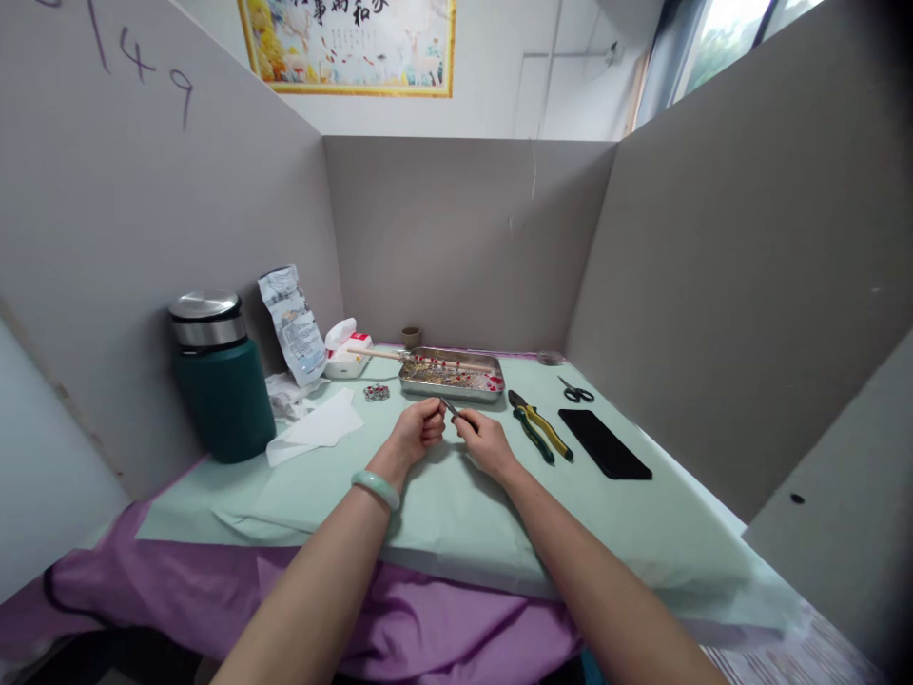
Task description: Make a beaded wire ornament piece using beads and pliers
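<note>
My left hand [418, 433], with a pale green bangle [376, 489] on its wrist, is closed in a pinch; whatever is between the fingertips is too small to make out. Closed around a slim pointed metal tool [452, 409] is my right hand [486, 444]. The tool's tip reaches to the left fingertips; tweezers or fine pliers, I cannot tell which. Just beyond both hands lies a metal tray [456, 393] of small red and gold-coloured beads and bits, with a wooden stick [375, 354] across it. A small beaded cluster [377, 392] rests left of the tray.
To the right lie green-and-yellow pliers [542, 428], scissors [576, 392] and a black phone [605, 444]. On the left stand a green flask [224, 400], a foil pouch [294, 323], a tissue pack [349, 360] and white paper [318, 428]. A tape roll [412, 337] sits behind. Grey partitions [471, 238] enclose the table.
</note>
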Tool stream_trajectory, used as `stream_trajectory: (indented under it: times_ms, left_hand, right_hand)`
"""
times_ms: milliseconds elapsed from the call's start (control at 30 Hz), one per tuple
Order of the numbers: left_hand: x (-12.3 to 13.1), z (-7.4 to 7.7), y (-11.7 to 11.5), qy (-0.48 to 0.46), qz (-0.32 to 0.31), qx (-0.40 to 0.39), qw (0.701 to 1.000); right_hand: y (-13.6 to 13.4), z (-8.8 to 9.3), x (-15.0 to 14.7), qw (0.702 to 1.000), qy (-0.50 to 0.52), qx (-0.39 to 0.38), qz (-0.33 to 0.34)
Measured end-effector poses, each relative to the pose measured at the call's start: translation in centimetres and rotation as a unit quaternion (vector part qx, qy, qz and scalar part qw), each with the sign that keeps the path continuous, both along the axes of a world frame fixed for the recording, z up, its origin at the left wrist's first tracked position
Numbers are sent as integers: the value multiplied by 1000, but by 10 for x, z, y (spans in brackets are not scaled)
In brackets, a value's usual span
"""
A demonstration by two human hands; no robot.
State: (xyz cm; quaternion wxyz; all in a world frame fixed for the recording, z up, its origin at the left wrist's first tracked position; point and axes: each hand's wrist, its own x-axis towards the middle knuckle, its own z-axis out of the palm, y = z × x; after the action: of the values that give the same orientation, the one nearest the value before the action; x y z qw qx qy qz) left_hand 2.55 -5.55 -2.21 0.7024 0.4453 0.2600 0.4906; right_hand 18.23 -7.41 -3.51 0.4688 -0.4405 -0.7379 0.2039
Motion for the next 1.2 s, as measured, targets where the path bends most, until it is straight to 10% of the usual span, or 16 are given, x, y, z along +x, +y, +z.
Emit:
stream_trajectory:
  times_ms: [467, 900, 1200]
  left_hand:
    - [11, -3, -1, 145, 130, 106, 975]
    - [13, 3, 1, 420, 312, 245, 816]
    - [15, -4, 0, 412, 360, 255, 797]
  right_hand:
    - [3, 0, 4, 1000, -22, -4, -10]
    - [3, -3, 0, 998, -49, -8, -41]
    - [0, -2, -2, 995, -77, 9, -62]
